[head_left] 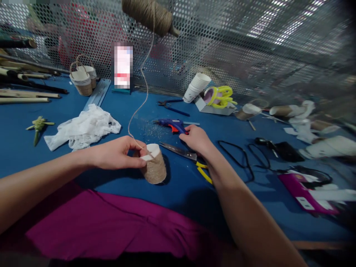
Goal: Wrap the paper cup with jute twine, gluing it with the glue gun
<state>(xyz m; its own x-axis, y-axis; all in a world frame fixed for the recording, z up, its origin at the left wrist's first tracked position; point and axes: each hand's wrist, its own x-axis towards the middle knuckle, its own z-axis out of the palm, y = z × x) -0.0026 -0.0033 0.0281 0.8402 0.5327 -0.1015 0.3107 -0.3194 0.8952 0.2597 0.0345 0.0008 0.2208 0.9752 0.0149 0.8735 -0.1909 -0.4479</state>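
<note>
Pinched at its rim by my left hand (122, 152) is a paper cup (156, 171) wrapped in brown twine, tilted above the blue table. A strand of twine (145, 87) runs from the cup up to a large spool (148, 16) hanging overhead. My right hand (197, 139) has its fingers closed round the handle end of a blue glue gun (171, 123) with a red trigger, which lies on its side. Scissors (180, 151) with yellow handles lie just below that hand, their grips partly hidden by my forearm.
White lace (86, 128) lies left, near two small twine-wrapped baskets (83, 83). Pliers (175, 107), stacked paper cups (197, 87) and a box (215, 107) with yellow coils stand behind. A black cable (239, 150) and a purple power strip (307, 194) lie right. Perforated metal closes the back.
</note>
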